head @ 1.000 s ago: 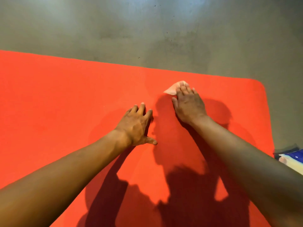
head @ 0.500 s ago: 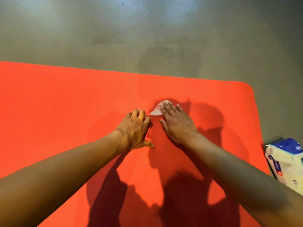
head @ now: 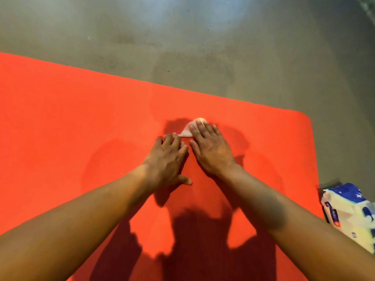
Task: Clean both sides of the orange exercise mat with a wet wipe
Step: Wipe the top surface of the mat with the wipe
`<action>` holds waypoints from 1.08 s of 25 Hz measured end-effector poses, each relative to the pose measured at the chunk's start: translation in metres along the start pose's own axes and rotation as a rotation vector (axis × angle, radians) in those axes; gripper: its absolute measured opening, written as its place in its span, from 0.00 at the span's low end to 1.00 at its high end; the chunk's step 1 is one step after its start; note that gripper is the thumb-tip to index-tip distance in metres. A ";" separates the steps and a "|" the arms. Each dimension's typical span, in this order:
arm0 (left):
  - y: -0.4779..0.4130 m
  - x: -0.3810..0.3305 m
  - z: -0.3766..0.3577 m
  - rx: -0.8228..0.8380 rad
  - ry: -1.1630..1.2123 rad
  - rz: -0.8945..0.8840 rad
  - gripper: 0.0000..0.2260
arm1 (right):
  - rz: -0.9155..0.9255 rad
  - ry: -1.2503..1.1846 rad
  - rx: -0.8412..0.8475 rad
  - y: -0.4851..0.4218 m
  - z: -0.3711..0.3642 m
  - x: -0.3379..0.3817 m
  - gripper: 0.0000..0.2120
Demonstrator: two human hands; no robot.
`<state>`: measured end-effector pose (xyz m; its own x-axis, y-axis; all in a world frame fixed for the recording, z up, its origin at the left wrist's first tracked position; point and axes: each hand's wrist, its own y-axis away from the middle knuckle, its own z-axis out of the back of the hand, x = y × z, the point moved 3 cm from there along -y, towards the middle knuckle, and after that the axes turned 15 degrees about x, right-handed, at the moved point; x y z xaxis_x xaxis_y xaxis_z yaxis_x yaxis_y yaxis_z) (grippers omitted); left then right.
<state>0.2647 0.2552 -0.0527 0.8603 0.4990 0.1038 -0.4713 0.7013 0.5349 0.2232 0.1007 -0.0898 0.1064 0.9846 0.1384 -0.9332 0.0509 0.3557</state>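
Note:
The orange exercise mat [head: 71, 122] lies flat on the floor and fills most of the view; its rounded far right corner is visible. My right hand [head: 211, 151] presses flat, palm down, on a white wet wipe [head: 189, 129], which sticks out from under the fingertips to the left. My left hand [head: 167, 162] rests palm down on the mat right beside it, fingers apart, holding nothing. The two hands nearly touch.
Grey concrete floor [head: 182, 41] lies beyond the mat's far edge and to its right. A blue and white pack of wet wipes [head: 353, 213] sits on the floor just off the mat's right edge. Shadows of my arms and head fall on the near mat.
My right hand has slid the wipe toward me and to the left, ending next to my left hand. The left hand has stayed planted on the mat.

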 end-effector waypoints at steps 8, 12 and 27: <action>-0.002 0.000 0.002 -0.006 0.042 -0.004 0.51 | -0.311 -0.134 -0.040 -0.057 0.022 -0.023 0.29; -0.002 0.001 0.001 0.001 0.044 0.005 0.50 | -0.095 -0.083 -0.055 -0.055 0.016 0.008 0.27; -0.001 -0.001 -0.003 0.042 0.053 0.023 0.53 | 0.082 0.018 -0.047 -0.028 0.006 0.010 0.28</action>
<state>0.2641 0.2558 -0.0558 0.8374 0.5417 0.0727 -0.4814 0.6680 0.5674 0.2526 0.1079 -0.0929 0.0227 0.9887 0.1483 -0.9536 -0.0232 0.3002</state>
